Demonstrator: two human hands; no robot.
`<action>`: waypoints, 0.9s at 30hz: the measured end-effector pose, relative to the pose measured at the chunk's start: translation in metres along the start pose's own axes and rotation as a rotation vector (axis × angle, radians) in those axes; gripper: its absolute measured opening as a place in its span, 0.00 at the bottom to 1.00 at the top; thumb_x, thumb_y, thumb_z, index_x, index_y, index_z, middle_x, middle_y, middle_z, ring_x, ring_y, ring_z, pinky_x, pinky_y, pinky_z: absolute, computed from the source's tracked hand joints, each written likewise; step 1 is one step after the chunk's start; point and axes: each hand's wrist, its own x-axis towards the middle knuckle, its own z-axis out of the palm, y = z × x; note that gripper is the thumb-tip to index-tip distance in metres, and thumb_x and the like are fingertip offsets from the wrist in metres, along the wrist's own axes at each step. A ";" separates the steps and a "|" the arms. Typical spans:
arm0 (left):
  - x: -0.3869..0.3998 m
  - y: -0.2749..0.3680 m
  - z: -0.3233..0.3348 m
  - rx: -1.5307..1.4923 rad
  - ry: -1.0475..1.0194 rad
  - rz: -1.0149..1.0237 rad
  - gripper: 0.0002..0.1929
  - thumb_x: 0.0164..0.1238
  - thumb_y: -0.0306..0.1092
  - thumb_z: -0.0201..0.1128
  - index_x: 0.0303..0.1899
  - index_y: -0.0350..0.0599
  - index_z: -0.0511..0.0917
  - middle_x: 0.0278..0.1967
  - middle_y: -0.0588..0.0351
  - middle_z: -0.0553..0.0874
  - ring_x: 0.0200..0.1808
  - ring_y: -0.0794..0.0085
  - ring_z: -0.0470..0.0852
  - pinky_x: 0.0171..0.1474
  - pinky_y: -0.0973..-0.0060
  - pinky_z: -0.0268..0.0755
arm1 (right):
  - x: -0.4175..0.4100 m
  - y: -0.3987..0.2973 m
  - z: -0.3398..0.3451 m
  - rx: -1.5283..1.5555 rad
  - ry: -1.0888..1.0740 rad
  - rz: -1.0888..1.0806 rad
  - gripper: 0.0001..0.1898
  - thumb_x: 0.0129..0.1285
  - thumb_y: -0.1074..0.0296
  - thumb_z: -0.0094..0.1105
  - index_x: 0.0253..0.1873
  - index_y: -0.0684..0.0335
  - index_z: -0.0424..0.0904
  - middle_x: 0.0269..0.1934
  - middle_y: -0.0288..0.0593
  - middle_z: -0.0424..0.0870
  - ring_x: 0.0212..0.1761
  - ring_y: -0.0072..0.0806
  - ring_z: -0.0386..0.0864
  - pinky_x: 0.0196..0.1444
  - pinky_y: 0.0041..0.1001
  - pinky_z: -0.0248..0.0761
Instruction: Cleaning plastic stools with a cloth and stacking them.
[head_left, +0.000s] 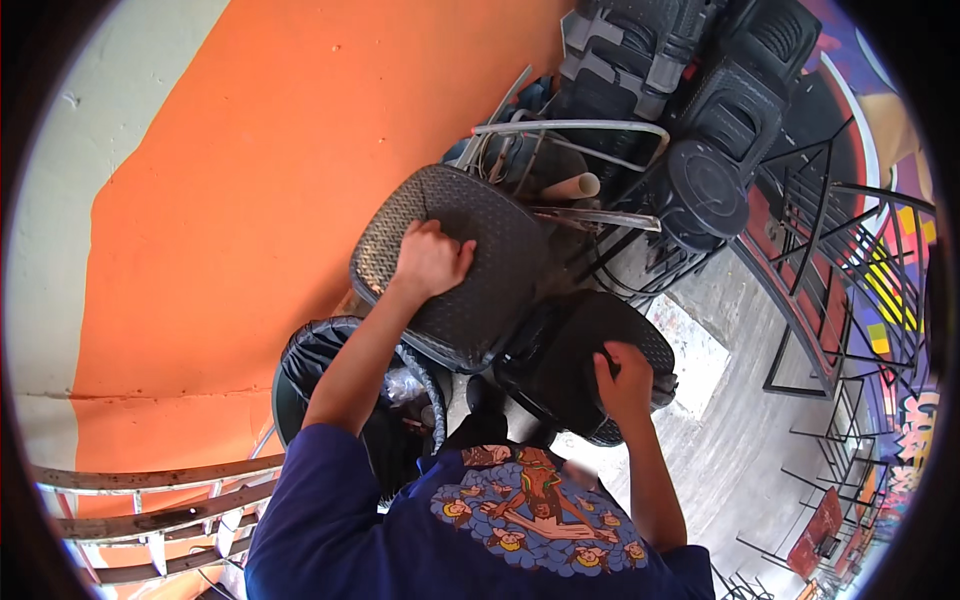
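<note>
My left hand (431, 259) has its fingers curled against a dark plastic chair part (480, 307) with a woven-look surface, which leans near the orange wall. Whether those fingers hold anything is hidden. Lower right, my right hand (628, 379) bends its fingers over a second black chair part (577, 330), partly smooth and partly woven-look. Dark material shows between its thumb and forefinger, and a firm grip cannot be made out. The two chair parts meet or overlap just in front of my body.
A bin (285, 405) with a black liner and litter stands by my left forearm. Beyond are a bent metal tube (570, 126), a pale pipe (574, 186) and stacked black chairs (720, 112). Black metal frames (817, 225) fill the right; a slatted wooden piece (165, 517) is lower left.
</note>
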 end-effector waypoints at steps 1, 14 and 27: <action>-0.006 0.006 -0.001 -0.009 0.019 0.013 0.24 0.68 0.47 0.61 0.15 0.42 0.83 0.19 0.51 0.84 0.34 0.59 0.81 0.46 0.60 0.71 | 0.023 -0.013 0.005 0.051 -0.022 -0.050 0.14 0.65 0.65 0.67 0.48 0.69 0.82 0.40 0.53 0.86 0.41 0.48 0.84 0.45 0.39 0.77; -0.058 0.003 0.008 -0.048 -0.167 -0.199 0.26 0.66 0.55 0.60 0.19 0.43 0.86 0.20 0.54 0.85 0.43 0.62 0.79 0.51 0.63 0.66 | 0.203 0.006 0.160 0.446 -0.664 0.224 0.31 0.74 0.42 0.53 0.62 0.69 0.80 0.61 0.53 0.83 0.65 0.40 0.79 0.67 0.33 0.67; -0.064 0.019 0.036 -0.157 -0.054 -0.217 0.23 0.62 0.53 0.64 0.19 0.42 0.85 0.21 0.55 0.83 0.41 0.62 0.78 0.48 0.64 0.67 | 0.268 -0.017 0.194 0.259 -0.919 0.197 0.34 0.72 0.39 0.55 0.64 0.68 0.78 0.58 0.44 0.83 0.60 0.30 0.78 0.64 0.29 0.66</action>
